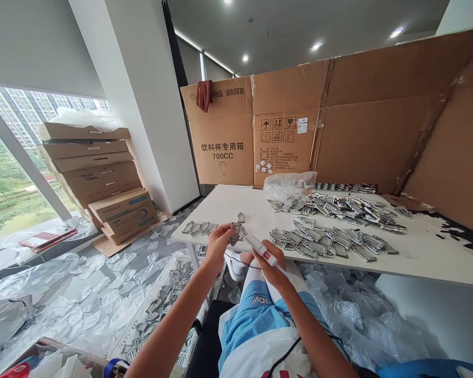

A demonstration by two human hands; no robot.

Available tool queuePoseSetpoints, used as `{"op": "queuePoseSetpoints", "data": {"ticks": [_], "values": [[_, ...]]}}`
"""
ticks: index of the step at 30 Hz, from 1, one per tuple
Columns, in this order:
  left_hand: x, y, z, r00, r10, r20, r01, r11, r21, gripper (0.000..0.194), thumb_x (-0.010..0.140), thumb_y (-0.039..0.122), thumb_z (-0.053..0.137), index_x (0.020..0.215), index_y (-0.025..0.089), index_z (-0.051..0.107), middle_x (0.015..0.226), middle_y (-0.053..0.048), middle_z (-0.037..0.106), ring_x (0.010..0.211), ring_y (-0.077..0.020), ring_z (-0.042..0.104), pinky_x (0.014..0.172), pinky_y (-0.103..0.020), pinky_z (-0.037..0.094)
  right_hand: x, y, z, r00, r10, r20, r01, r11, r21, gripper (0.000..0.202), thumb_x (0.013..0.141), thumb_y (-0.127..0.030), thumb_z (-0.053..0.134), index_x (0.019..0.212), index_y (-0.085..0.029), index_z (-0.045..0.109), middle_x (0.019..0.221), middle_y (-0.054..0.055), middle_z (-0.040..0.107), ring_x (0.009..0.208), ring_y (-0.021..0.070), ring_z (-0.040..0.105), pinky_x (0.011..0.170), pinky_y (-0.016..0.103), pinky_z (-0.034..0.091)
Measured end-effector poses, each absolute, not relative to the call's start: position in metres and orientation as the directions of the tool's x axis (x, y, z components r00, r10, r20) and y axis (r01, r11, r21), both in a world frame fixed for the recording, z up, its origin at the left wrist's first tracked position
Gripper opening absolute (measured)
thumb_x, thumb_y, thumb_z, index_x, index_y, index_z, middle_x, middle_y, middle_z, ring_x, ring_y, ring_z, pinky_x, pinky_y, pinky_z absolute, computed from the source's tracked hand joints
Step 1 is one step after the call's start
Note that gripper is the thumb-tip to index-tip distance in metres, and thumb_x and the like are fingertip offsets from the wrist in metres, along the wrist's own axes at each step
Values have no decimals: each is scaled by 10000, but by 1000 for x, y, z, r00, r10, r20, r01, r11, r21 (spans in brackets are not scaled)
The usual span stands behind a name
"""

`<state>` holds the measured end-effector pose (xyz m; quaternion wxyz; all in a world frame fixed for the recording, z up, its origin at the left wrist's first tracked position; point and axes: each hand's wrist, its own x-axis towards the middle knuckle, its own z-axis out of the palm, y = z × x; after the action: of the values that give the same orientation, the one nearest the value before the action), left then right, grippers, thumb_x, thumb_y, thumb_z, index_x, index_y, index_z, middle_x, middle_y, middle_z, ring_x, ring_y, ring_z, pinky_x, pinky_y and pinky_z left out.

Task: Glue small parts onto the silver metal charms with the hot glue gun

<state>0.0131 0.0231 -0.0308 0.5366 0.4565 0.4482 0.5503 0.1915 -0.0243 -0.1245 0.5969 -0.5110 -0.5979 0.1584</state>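
My left hand (pixel 219 244) is closed on a small metal buckle-like piece (pixel 235 233), held up over the table's front edge. My right hand (pixel 271 266) grips a white pen-shaped tool (pixel 256 245) with a red part and a cord at its rear; its tip points at the metal piece. Whether tip and piece touch, I cannot tell. Just behind lies another loose metal piece (pixel 241 217). Left of my left hand, several more metal pieces (pixel 199 228) lie in a row on the white table (pixel 224 202).
Two heaps of metal pieces, the rear heap (pixel 339 207) and the front heap (pixel 327 241), cover the table's right side beside a clear plastic bag (pixel 289 185). Cardboard panels (pixel 362 131) stand behind. A crate of metal pieces (pixel 157 310) sits at lower left, near plastic-strewn floor and stacked boxes (pixel 98 168).
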Motion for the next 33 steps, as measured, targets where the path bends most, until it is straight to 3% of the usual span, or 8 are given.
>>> {"op": "queuePoseSetpoints", "data": {"ticks": [17,33], "values": [[14,23,-33,-13,999,44,-179,-46,983,323,616,338,889,916,224,851,977,-84,823,877,-226,666,775,-339,428,191,-26,-121,240,792,562,433,430,-792,450,1022,-537,639,724,-288,412,669,-46,492,640,182,485,633,349,319],[13,23,-35,-10,999,48,-161,-49,986,329,640,337,887,945,224,839,988,-83,825,916,-240,684,801,-350,431,191,-27,-120,243,786,569,432,437,-789,453,1023,-547,639,721,-288,421,664,-43,507,632,186,496,621,342,325]]}}
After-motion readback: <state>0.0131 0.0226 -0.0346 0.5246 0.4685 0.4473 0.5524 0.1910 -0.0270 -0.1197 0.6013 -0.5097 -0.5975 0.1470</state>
